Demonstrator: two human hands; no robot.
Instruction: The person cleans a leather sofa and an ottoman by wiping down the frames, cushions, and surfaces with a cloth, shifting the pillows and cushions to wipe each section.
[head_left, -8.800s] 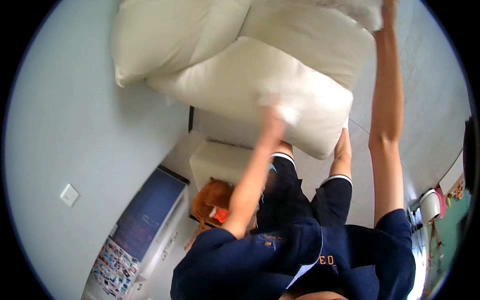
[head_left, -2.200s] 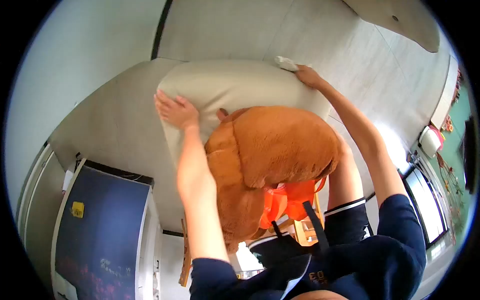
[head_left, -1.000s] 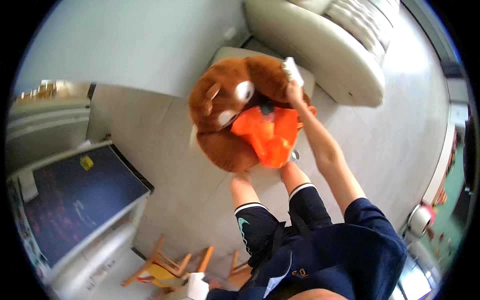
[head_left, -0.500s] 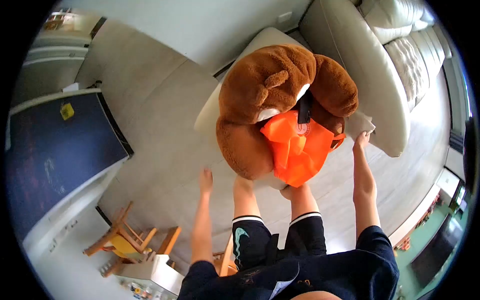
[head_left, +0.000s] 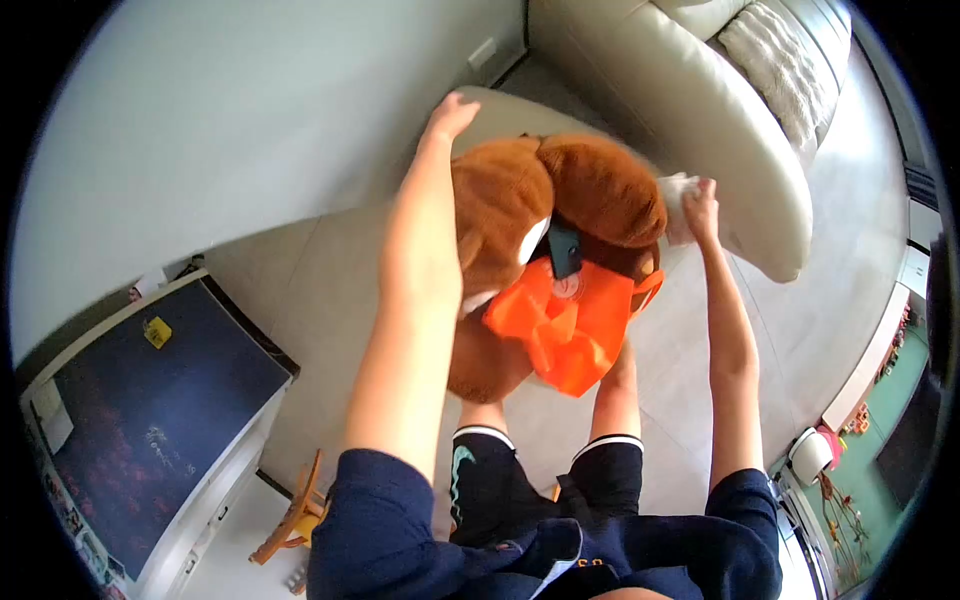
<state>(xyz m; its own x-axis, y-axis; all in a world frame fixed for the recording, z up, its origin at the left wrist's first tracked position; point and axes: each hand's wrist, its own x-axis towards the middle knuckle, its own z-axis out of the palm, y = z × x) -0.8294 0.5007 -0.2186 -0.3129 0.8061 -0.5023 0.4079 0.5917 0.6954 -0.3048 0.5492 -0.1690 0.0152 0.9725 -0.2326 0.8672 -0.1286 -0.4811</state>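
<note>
Beside a sofa, a white cloth is pinched by the right hand while the left hand, fingers too blurred to tell, is seen at a padded seat.

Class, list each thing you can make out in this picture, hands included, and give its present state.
Right hand: closed on the cloth
White cloth: bunched, held
Left hand: at the ottoman's edge, blurred; contact unclear
Ottoman: partly covered
Brown plush: resting on the ottoman
Orange bag: creased, against the plush
Blue board: scribbled on
Furry cushion: lying on the sofa
</note>
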